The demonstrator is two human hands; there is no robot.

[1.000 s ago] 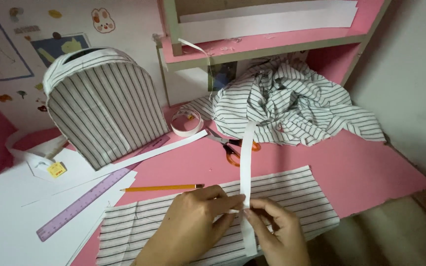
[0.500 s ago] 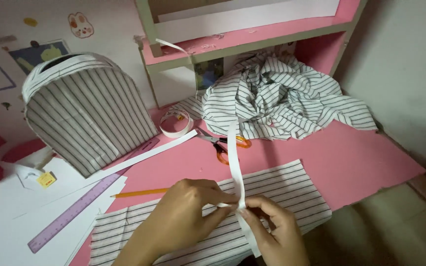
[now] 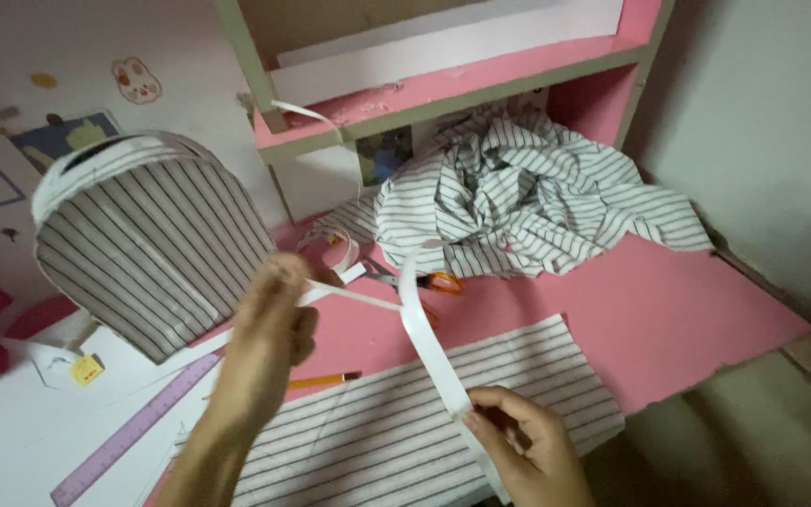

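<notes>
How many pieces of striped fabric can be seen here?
3: a flat piece on the desk's front edge, a crumpled heap under the shelf, and an arched covered shape at left.

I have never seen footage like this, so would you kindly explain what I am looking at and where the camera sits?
The camera is worn on a person's head and looks down at their two bare hands over a pink desk. The right hand pinches a long white strip; the blurred left hand is raised, pulling a thin layer away from it. On the desk lie a flat striped cloth, a crumpled striped cloth, orange-handled scissors, a pencil, a purple ruler, white paper and a striped arched box.
</notes>
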